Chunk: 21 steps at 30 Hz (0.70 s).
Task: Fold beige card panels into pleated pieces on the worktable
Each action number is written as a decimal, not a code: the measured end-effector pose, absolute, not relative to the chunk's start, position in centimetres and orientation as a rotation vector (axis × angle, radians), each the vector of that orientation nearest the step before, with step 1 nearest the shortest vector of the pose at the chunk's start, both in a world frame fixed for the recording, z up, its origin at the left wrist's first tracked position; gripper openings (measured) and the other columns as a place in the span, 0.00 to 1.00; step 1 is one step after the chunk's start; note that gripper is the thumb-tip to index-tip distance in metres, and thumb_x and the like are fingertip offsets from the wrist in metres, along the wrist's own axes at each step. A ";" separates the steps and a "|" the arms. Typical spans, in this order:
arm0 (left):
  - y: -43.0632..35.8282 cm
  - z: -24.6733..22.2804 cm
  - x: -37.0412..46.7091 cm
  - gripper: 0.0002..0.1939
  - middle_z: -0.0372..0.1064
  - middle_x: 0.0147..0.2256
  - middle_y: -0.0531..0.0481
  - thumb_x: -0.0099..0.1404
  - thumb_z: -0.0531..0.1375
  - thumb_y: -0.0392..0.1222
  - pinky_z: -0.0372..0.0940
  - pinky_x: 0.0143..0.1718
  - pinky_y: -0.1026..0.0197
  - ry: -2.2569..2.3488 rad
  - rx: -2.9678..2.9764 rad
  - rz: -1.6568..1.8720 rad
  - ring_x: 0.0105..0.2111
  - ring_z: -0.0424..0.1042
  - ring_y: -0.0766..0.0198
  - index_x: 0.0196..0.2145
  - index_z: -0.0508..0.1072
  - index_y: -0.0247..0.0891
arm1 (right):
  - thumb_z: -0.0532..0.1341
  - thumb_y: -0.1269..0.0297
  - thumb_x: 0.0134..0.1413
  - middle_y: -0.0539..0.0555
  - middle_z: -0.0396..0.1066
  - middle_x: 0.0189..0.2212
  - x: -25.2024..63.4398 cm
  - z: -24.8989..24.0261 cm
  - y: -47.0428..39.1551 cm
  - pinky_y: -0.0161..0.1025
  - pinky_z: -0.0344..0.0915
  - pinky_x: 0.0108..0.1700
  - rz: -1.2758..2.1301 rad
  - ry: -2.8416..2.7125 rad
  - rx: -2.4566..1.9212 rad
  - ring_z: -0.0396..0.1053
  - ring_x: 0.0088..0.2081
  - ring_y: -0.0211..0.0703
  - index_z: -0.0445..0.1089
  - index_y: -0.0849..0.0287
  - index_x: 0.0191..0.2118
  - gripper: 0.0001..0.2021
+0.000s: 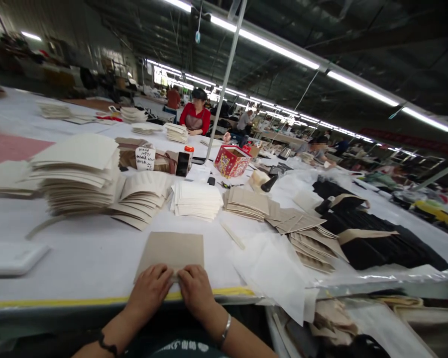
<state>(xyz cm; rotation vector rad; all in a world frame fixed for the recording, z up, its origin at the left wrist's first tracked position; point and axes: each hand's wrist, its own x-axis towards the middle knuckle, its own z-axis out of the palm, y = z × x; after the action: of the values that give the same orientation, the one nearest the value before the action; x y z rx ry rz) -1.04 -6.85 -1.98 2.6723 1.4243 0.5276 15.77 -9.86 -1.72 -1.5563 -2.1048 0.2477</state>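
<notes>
A flat beige-grey fabric piece (175, 248) lies on the white table (85, 258) close to its front edge. Both hands rest side by side on its near edge, with curled fingers and the fingertips almost meeting. My left hand (153, 283) pinches the edge a little left of its middle. Just to the right, my right hand (194, 284) pinches the same edge. Behind the piece stand a stack of white pieces (196, 200) and a stack of beige pieces (246, 203). The thumbs are partly hidden.
Tall cream stacks (78, 174) stand at the left, near a white flat device (13, 258). Behind are a phone (182, 164) and a red box (232, 161). Fanned beige pieces (313, 243), white sheets (274, 268) and black fabric (388, 248) lie right. A person in red (196, 117) sits beyond.
</notes>
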 end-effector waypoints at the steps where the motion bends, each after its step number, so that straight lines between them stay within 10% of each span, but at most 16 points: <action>1: -6.7 -1.6 -1.1 0.11 0.69 0.41 0.46 0.61 0.56 0.40 0.64 0.42 0.52 1.450 2.647 0.465 0.42 0.67 0.55 0.42 0.72 0.43 | 0.61 0.72 0.51 0.53 0.67 0.37 16.0 -1.7 -9.8 0.41 0.59 0.45 0.258 -2.095 -1.578 0.61 0.41 0.44 0.69 0.55 0.40 0.10; 12: -4.3 0.9 -4.3 0.13 0.67 0.35 0.46 0.64 0.53 0.49 0.63 0.43 0.55 1.450 2.505 0.269 0.37 0.67 0.58 0.36 0.71 0.37 | 0.61 0.55 0.53 0.53 0.67 0.35 20.2 0.4 -9.4 0.39 0.57 0.43 0.293 -2.193 -1.794 0.63 0.40 0.44 0.70 0.57 0.38 0.11; 21: -5.5 -1.7 0.2 0.16 0.69 0.48 0.43 0.65 0.51 0.44 0.59 0.49 0.50 1.327 2.734 0.453 0.47 0.65 0.53 0.48 0.69 0.39 | 0.53 0.67 0.61 0.57 0.67 0.46 16.6 -1.3 -8.4 0.41 0.57 0.51 0.133 -2.224 -1.564 0.60 0.48 0.44 0.65 0.58 0.51 0.14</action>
<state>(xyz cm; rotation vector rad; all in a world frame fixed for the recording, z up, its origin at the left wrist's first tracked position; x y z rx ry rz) 0.16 -5.49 -1.71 2.7337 1.3268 0.4531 16.60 -8.39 -1.29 -1.5636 -2.2244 0.1328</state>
